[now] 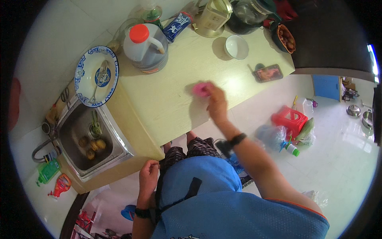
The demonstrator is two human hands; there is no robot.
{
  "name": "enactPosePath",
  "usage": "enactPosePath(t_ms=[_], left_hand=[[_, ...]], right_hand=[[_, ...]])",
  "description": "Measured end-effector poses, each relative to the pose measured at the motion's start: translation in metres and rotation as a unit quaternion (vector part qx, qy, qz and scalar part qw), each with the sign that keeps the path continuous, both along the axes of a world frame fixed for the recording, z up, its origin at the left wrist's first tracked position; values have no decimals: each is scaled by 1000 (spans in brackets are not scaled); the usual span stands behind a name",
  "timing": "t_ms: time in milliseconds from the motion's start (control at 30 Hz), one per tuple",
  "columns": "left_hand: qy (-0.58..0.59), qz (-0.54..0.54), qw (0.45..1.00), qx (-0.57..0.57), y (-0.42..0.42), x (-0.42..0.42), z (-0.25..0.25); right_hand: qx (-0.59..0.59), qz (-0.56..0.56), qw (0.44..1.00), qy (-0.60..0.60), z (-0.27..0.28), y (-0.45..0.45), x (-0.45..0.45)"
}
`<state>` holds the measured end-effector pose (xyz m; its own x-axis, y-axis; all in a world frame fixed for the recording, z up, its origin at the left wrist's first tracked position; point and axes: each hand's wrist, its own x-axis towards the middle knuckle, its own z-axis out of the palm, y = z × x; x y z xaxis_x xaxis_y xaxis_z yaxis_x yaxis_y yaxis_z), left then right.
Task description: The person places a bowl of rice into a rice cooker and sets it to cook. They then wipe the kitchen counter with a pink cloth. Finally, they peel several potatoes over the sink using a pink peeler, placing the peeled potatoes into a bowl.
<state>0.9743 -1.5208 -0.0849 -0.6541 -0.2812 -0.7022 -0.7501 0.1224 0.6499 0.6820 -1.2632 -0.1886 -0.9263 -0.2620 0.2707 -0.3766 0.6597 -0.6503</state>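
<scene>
My right hand [218,104] reaches over the pale wood-grain countertop [167,107], its fingers closed on a small pink object [202,89]. Blur hides what kind of thing it is and whether it touches the surface. Beside the corner of the sink counter, my left hand [149,174] hangs low with curled fingers, and nothing shows in it. A white bowl [236,47] stands beyond the right hand. To its right lies a phone [268,73] with a lit screen.
A red-capped plastic jug [146,47] stands at the back left. A blue-patterned enamel basin [85,67] holding a spoon overlaps the rim of the steel sink [67,128], where potatoes [94,145] and green stalks lie. A red jug [289,121] and bags occupy the floor at right.
</scene>
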Motion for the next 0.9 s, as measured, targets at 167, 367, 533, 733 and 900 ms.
enactPosePath(t_ms=[167,367,533,733,900], left_hand=[[-19,25,999,21,-2,7,-9],[-14,40,998,44,9,13,-13],[7,-35,999,-25,17,-10,-1],[15,7,1000,1,13,-13,4],[8,61,998,-7,13,19,0]], right_hand=[[62,-180,976,106,0,84,-105],[174,-215,960,-37,-38,68,-108],[150,-61,986,38,-31,-25,7],[28,181,978,-98,-6,-95,67],[-36,213,975,-55,20,-127,30]])
